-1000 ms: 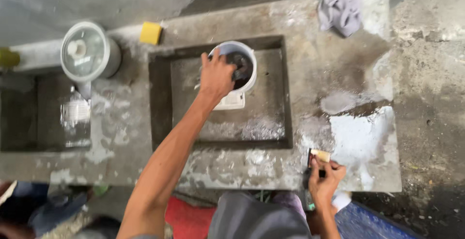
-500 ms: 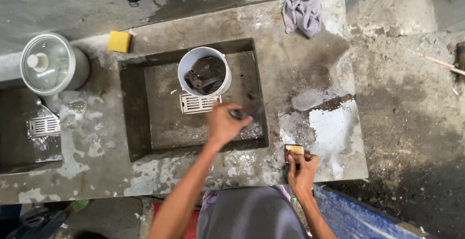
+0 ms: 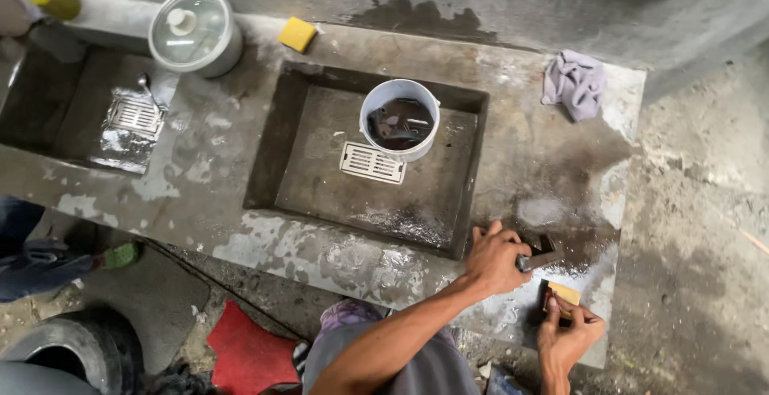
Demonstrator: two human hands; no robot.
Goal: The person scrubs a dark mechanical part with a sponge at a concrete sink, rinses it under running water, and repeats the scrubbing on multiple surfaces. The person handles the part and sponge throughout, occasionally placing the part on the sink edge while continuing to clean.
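The concrete bench runs across the view, its near edge just above the person's knees, with bare wet surface open between the sunken basin and the bench's right end. In the basin stand a white bucket of dark water and a white drain grate. A lidded pot, grey rag and yellow sponge lie well apart. The left hand is closed around a dark metal piece, partly hidden by fingers. Just beside it, the right hand pinches a small tan block near the bench's front edge.
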